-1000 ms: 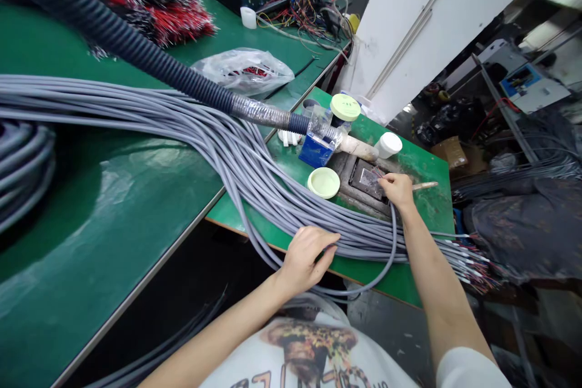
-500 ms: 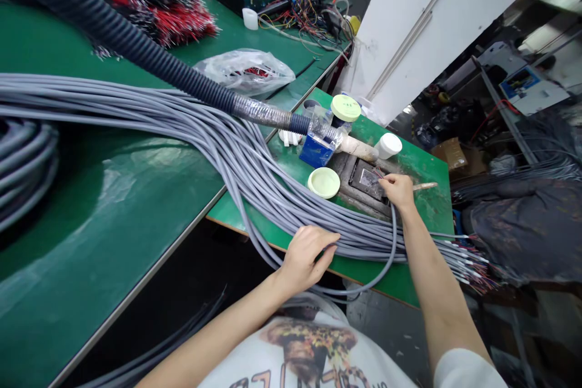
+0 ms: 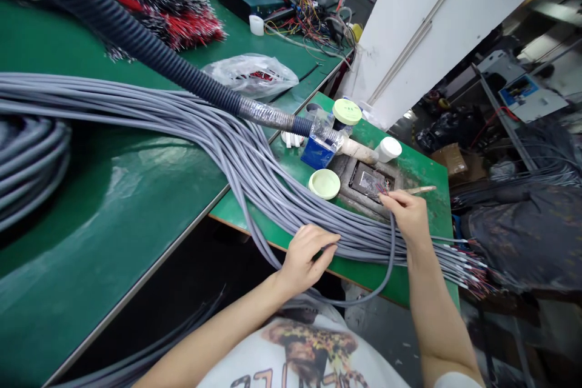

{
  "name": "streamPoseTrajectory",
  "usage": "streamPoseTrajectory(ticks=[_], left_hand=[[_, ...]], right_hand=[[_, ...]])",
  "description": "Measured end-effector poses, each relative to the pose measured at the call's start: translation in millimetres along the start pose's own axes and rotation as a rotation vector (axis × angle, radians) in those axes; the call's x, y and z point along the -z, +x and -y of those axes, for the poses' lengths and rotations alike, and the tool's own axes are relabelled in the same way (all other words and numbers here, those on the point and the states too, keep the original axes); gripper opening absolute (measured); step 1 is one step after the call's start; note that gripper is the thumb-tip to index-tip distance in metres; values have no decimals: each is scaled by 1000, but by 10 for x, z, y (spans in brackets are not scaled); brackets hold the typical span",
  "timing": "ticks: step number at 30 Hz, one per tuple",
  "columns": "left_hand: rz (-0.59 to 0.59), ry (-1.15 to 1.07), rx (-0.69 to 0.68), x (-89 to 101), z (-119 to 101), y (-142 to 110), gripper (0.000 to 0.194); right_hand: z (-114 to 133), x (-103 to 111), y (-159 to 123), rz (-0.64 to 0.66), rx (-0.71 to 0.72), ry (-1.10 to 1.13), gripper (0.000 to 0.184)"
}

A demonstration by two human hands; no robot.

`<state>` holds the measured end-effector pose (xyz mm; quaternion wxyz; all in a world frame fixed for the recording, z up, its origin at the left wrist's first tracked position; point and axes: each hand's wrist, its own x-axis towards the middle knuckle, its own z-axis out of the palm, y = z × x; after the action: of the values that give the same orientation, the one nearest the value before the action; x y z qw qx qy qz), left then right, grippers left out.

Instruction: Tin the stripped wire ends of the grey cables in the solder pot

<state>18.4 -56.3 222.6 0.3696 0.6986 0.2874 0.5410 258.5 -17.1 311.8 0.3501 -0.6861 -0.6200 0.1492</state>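
A thick bundle of grey cables (image 3: 254, 170) runs from the left across the green bench onto a small green table (image 3: 422, 170). My left hand (image 3: 305, 254) rests on the bundle at the table's near edge, fingers curled round one grey cable. My right hand (image 3: 408, 212) pinches the stripped end of a single grey cable (image 3: 391, 248), its thin coloured wires held just above the near edge of a square metal pot (image 3: 369, 183). That cable loops down off the table front and back toward my left hand.
A dark corrugated hose (image 3: 136, 42) ends at a nozzle over the pot. Pale green lids (image 3: 323, 183) (image 3: 347, 111), a white jar (image 3: 389, 148) and a blue block (image 3: 317, 154) ring the pot. Red and black wire bundles (image 3: 182, 18), a plastic bag (image 3: 253, 74) and electronics lie behind.
My right hand has drawn back toward me from over the pot, bringing the cable's wire ends out to the pot's near edge. My left hand stays on the bundle.
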Motion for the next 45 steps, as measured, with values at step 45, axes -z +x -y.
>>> streamPoseTrajectory(ticks=[45], left_hand=[[-92,-1231,850,-241,-276,455,27]], right_hand=[[317,-163,-854,67,533,30,55]])
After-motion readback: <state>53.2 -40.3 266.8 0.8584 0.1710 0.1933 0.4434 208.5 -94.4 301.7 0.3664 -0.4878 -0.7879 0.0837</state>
